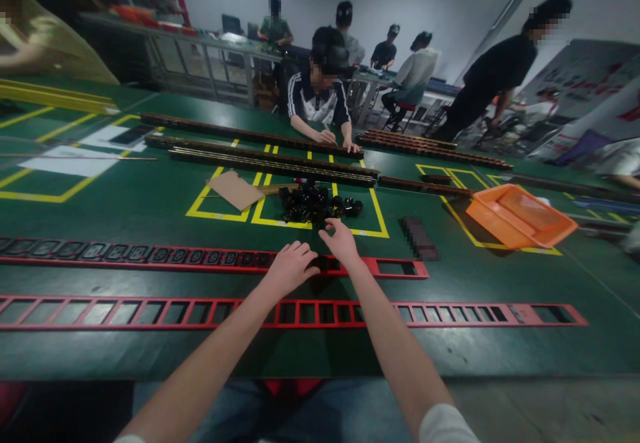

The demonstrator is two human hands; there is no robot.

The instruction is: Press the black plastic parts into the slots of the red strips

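A red slotted frame (400, 267) lies across the green table, with black square inserts (163, 256) filling much of its left part. My left hand (293, 266) rests on this frame, fingers bent over it and thumb apart. Just beyond the frame, my right hand (341, 239) has its thumb and finger closed on a small black part (319, 225), beside a pile of black parts (307, 203). Its exact shape is hard to make out. Closer to me lies a second red frame (435, 315) with open slots.
Long dark rails (270, 163) run across the table beyond the pile. A cardboard piece (234, 189) lies to the left, an orange basket (520, 219) to the right. Across the table sits a person (320, 96) working on a rail; several others are farther back.
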